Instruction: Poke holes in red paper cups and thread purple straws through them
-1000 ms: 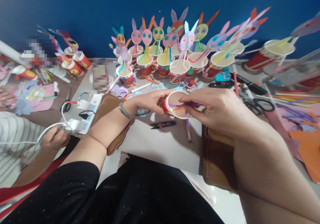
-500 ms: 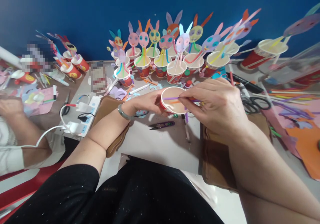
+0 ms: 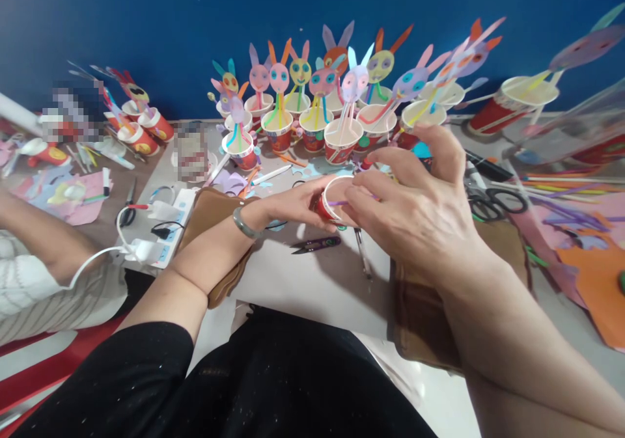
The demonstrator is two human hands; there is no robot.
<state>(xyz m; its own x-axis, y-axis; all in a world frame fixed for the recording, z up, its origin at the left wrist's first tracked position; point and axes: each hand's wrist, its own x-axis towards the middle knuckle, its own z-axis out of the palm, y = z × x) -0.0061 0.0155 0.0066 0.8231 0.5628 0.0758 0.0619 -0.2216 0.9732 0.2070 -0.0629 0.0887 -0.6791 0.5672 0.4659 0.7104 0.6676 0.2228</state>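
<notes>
A red-and-white paper cup (image 3: 328, 205) sits tilted in my left hand (image 3: 305, 202), whose fingers wrap round its left side. Across the inside of the cup lies a thin purple straw (image 3: 338, 202). My right hand (image 3: 415, 197) is at the cup's right rim, thumb and fingertips at the straw, the other fingers raised and bent. Its fingers hide part of the cup's opening. Below the cup, a pair of thread snips (image 3: 316, 245) lies on the table, with a pen (image 3: 363, 256) to the right of it.
Several paper cups with rabbit-eared paper faces, one a white face (image 3: 355, 85), stand along the blue wall. Black scissors (image 3: 498, 204) and orange paper (image 3: 593, 275) lie right. At left are a power strip (image 3: 178, 220) and a co-worker's arm (image 3: 53, 236). Brown pads (image 3: 439, 308) flank the table's front.
My right hand has turned over the cup and its fingers have lifted and spread. The cup tilts more to the right. The co-worker's hand has moved out of view.
</notes>
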